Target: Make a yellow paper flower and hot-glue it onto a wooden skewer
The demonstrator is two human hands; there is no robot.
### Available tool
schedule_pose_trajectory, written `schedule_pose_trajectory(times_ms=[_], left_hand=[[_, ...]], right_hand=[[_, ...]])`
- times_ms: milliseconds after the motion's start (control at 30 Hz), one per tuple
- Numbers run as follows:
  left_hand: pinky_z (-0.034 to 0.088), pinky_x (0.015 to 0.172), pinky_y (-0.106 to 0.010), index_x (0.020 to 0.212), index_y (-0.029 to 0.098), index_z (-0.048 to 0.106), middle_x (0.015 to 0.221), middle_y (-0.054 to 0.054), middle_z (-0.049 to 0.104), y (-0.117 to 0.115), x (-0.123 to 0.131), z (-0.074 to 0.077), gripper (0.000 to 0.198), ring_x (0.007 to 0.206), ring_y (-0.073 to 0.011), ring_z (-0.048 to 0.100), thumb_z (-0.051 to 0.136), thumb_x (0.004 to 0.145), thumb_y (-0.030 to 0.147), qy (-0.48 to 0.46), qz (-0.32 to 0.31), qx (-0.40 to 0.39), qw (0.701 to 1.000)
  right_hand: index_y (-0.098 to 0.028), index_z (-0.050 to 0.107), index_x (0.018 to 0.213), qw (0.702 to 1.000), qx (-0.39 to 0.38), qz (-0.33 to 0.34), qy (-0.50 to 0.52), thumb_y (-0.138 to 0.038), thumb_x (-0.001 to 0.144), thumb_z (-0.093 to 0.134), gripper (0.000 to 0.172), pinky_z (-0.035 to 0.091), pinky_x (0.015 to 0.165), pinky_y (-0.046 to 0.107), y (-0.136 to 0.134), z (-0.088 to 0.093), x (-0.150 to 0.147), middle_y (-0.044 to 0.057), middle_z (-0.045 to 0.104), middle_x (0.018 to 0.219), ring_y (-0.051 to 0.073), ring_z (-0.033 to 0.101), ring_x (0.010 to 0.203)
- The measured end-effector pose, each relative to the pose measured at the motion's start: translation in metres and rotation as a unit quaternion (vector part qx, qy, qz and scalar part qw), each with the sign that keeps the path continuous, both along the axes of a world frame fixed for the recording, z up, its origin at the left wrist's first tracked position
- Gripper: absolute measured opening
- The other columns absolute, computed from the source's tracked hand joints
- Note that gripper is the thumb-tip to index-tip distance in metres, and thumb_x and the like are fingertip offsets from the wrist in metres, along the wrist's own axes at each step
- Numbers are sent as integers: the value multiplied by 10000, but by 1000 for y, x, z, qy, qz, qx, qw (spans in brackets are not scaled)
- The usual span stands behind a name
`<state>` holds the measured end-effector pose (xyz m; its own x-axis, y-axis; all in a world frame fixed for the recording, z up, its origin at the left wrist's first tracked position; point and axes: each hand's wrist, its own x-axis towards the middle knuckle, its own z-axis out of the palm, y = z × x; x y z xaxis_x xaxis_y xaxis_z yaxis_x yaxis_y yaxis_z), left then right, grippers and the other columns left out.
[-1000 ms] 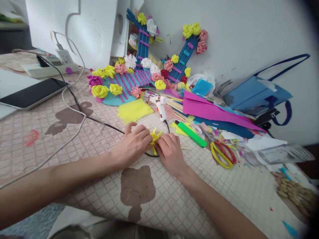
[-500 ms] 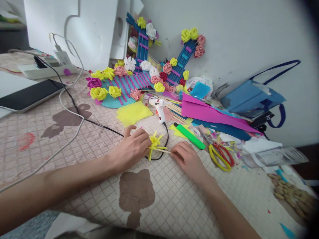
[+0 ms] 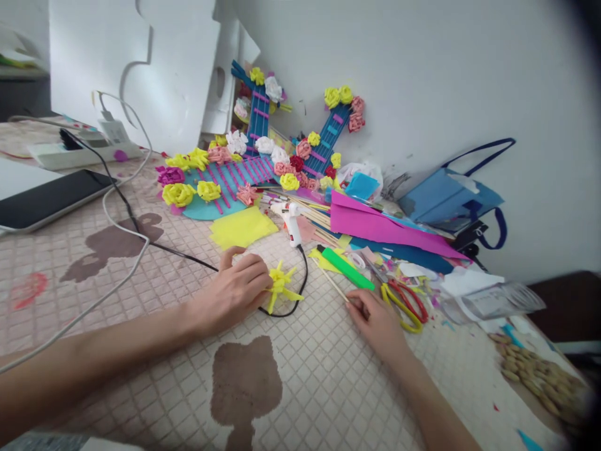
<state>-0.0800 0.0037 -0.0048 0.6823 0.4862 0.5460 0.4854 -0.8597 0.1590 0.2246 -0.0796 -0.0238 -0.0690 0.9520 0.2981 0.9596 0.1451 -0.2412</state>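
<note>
My left hand (image 3: 237,288) is closed on the left side of a yellow paper flower (image 3: 280,285) with narrow petals sticking outward. In my right hand (image 3: 375,313), the fingers pinch the near end of a thin wooden stick (image 3: 332,279), which slants up and left, apart from the flower. Behind the flower, a white glue gun (image 3: 292,224) rests beside a stack of yellow paper (image 3: 244,227). A green marker (image 3: 347,268) lies just beyond the stick.
Blue guitar-shaped pieces (image 3: 232,181) with paper flowers stand at the back. Scissors (image 3: 406,304) lie right of my right hand. A black cable (image 3: 188,254) crosses the table behind my left hand. A tablet (image 3: 51,199) is at left, a blue bag (image 3: 441,194) at right.
The stick, earlier reaching into the flower, is now away from it, moved right with my right hand and tilted upward. My left hand stays at the flower. The camera view has shifted slightly.
</note>
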Motion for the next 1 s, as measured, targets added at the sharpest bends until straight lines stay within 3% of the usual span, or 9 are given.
schedule_pose_trajectory(times_ms=[200, 333, 533, 633, 733, 867, 1000], left_hand=[[224, 949, -428, 774, 185, 558, 803, -3, 595, 7, -9, 1, 177, 853, -157, 524, 443, 908, 174, 10, 0, 8, 1000], [230, 943, -426, 745, 179, 547, 756, 6, 583, 8, -10, -2, 222, 816, -148, 521, 423, 928, 202, 12, -10, 9, 1000], [232, 948, -431, 770, 179, 546, 778, 3, 608, 7, -10, -4, 201, 838, -151, 537, 427, 932, 201, 11, -7, 23, 1000], [238, 957, -428, 790, 185, 553, 805, 2, 621, 7, -11, -4, 179, 865, -152, 544, 440, 927, 202, 11, -6, 25, 1000], [237, 967, -426, 803, 188, 560, 809, 5, 620, 7, -11, -5, 165, 870, -150, 548, 445, 922, 197, 11, -6, 25, 1000], [236, 966, -432, 807, 184, 564, 793, 5, 617, 9, -12, -6, 162, 864, -153, 552, 448, 920, 189, 9, -8, 27, 1000], [228, 960, -437, 802, 183, 564, 768, 15, 614, 10, -13, -7, 171, 855, -152, 550, 446, 925, 185, 14, -15, 29, 999]], right_hand=[[-199, 558, 909, 997, 60, -31, -21, -334, 846, 525, 152, 446, 590, 290, 20, -2, -5, 15, 579, 751, 169, 581, 660], [-189, 562, 896, 996, 85, -8, 6, -306, 851, 522, 131, 458, 663, 308, 40, 6, -19, 24, 583, 769, 172, 574, 700], [-146, 574, 985, 988, 107, 74, 86, -332, 818, 561, 250, 460, 809, 333, 118, 17, -60, 105, 603, 954, 216, 567, 925], [-119, 595, 988, 990, 77, 60, 104, -363, 735, 643, 355, 453, 789, 341, 159, 15, -82, 103, 628, 904, 224, 578, 872], [-148, 634, 856, 991, 15, 45, 124, -381, 721, 636, 270, 439, 700, 311, 184, 12, -98, 60, 648, 778, 209, 590, 748], [-147, 635, 794, 989, 9, 23, 144, -374, 767, 568, 238, 416, 631, 279, 186, 11, -102, 39, 636, 701, 189, 578, 690], [-147, 619, 805, 968, 15, 36, 246, -428, 801, 534, 294, 415, 571, 253, 154, 21, -88, 14, 619, 653, 147, 550, 603]])
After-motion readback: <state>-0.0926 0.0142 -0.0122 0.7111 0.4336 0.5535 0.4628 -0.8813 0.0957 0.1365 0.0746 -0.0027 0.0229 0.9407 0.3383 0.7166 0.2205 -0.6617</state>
